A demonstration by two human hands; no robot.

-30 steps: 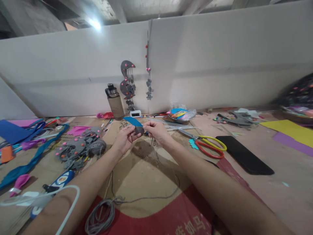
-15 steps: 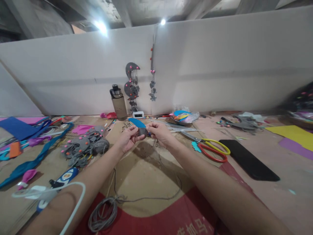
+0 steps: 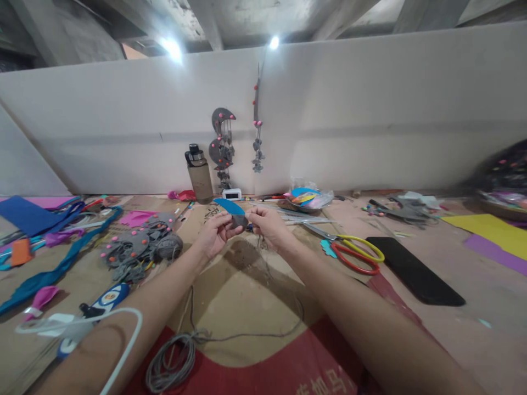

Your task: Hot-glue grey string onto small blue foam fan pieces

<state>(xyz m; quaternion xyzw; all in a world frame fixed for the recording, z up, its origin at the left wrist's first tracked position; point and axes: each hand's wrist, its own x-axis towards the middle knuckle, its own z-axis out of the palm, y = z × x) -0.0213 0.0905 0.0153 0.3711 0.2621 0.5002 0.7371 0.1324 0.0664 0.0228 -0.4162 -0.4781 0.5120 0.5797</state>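
Observation:
In front of me, my left hand [image 3: 216,233] pinches a felt crescent [image 3: 231,207], blue at its curved upper part with a dark grey part below. At the right edge of that piece, the fingertips of my right hand [image 3: 267,225] are pressed together; what lies between them is too small to make out. Grey yarn [image 3: 263,244] dangles under the right hand. Across the cardboard it runs back to a loose coil of grey yarn [image 3: 171,362] close to me.
Scissors [image 3: 356,252] and a black phone [image 3: 415,271] lie to the right. Left are grey felt shapes with pom-poms [image 3: 135,241], a yarn ball [image 3: 169,247] and a blue-and-white bottle [image 3: 109,299]. A drink bottle [image 3: 200,175] stands by the wall, near hanging felt ornaments [image 3: 222,148].
The view has shifted slightly. Both hands stay in nearly the same place around the felt crescent, with no clear change of grip.

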